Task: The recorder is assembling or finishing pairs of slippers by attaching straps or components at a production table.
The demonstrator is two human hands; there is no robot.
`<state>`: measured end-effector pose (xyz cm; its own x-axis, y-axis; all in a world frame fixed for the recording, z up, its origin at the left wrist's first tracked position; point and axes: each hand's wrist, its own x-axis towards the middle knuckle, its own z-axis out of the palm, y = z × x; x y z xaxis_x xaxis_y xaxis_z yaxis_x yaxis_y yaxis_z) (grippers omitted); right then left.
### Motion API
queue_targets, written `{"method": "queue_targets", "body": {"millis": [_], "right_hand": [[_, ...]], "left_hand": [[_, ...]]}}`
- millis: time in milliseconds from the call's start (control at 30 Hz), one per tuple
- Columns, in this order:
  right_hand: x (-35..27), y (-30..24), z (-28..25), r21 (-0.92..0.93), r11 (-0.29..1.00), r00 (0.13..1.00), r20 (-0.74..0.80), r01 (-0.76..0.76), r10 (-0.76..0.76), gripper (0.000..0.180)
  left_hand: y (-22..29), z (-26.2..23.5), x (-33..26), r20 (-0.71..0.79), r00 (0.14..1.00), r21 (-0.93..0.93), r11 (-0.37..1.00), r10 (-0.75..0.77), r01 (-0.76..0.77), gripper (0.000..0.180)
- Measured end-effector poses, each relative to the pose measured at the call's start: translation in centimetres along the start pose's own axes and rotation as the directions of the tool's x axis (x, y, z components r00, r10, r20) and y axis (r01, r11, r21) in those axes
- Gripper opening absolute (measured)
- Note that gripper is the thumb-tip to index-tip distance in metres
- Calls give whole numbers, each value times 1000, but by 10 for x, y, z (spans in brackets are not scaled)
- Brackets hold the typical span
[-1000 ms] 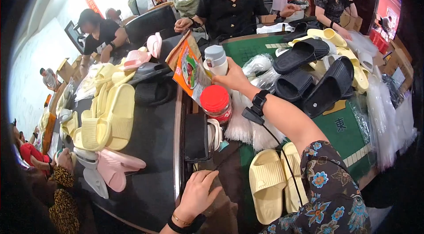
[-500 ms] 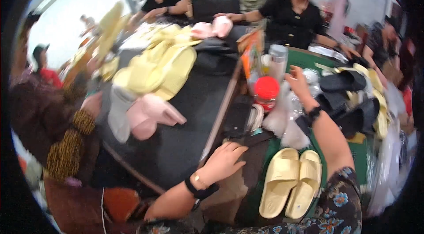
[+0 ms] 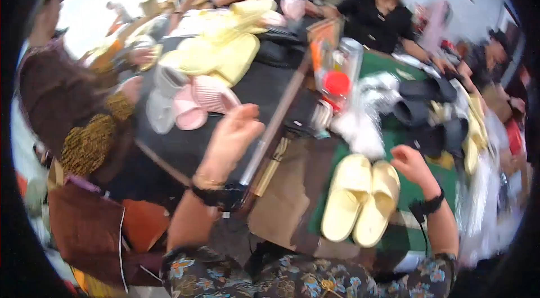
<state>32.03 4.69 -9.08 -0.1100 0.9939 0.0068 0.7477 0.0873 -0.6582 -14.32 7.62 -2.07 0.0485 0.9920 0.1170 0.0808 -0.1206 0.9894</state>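
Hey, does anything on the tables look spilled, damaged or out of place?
No spill or damage shows, though blur hides detail. The black slippers look untidy, jumbled at different angles on the green tabletop, whereas the yellow pair beside the right hand sits neatly.

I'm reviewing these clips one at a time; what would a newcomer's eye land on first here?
Probably the pair of pale yellow slippers on the green-topped table, just left of the right hand. Next, the bright red-lidded jar beyond them, and the heap of yellow slippers on the black tabletop to the left. Nearer the left hand there are pink slippers.
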Motion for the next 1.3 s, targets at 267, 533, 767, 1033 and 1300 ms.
{"method": "queue_targets", "body": {"millis": [267,533,767,1033,1300], "right_hand": [[-72,8,8,-8,999,994,-102,-51,50,34],[-97,17,47,53,998,978,-211,17,-6,56],[-119,19,80,-37,999,948,-317,23,-33,58],[-120,-7,70,110,978,863,-495,179,-103,57],[-129,-10,61,220,950,807,-588,223,-53,56]], "left_hand": [[15,22,-57,190,977,63,995,-93,83,38],[-70,109,-71,499,849,405,913,-177,-48,59],[-84,147,-87,621,754,428,899,-215,-96,70],[-69,142,-93,514,857,443,868,-43,-222,59],[-58,180,-75,525,794,385,745,308,-544,53]]}}
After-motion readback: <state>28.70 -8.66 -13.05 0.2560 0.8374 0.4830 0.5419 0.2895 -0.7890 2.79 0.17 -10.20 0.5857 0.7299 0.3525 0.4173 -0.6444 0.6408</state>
